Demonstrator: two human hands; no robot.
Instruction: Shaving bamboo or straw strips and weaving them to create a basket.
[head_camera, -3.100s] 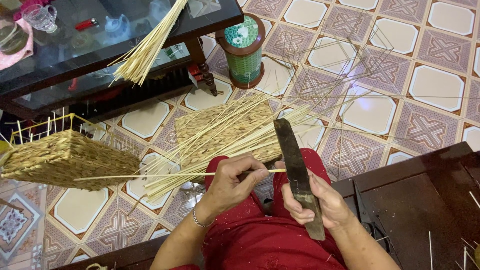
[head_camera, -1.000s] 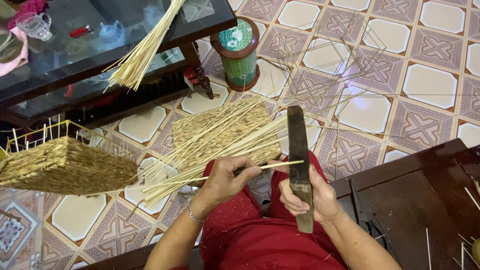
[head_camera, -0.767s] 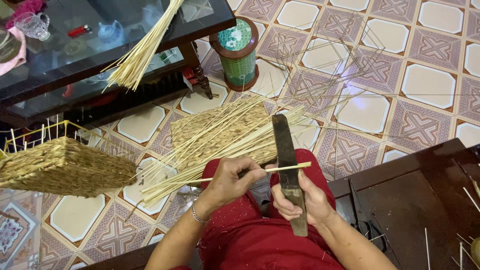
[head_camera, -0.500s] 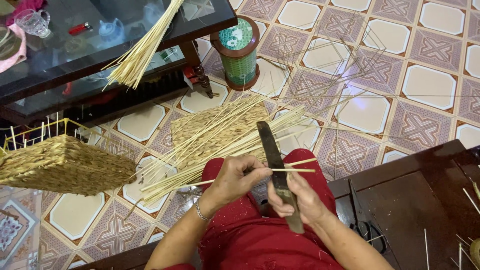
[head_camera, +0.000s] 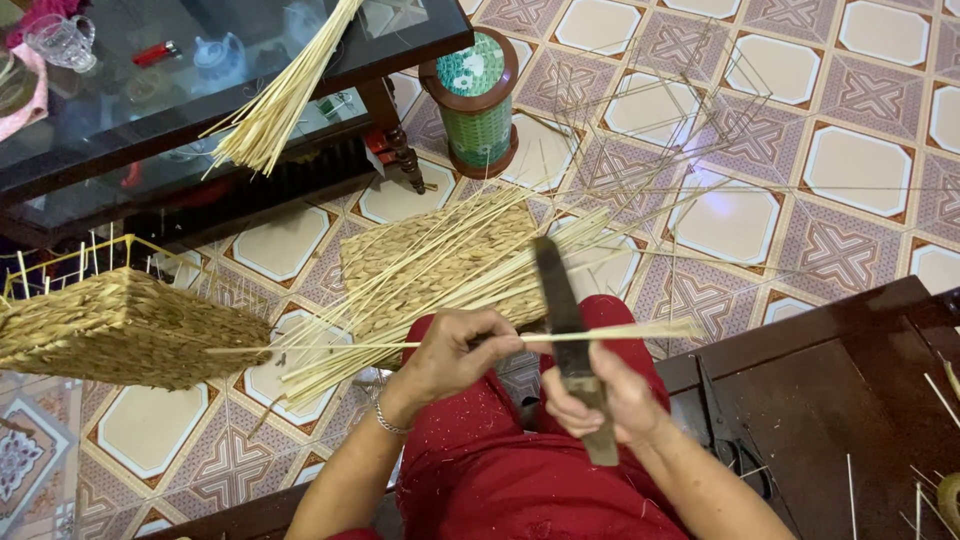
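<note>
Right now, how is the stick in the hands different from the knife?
The stick is pale, thin and lies sideways, pinched by the left hand. The knife is dark, wide and points away, gripped by the right hand. They cross each other above the lap.

Only one labelled thing shows: a round drum-shaped container (head_camera: 478, 100) on the tiled floor (head_camera: 860, 170) beside the leg of the dark glass table (head_camera: 400, 40), green patterned wrap on its side, green-and-white printed lid ringed in brown. No signs, no screens.
</note>
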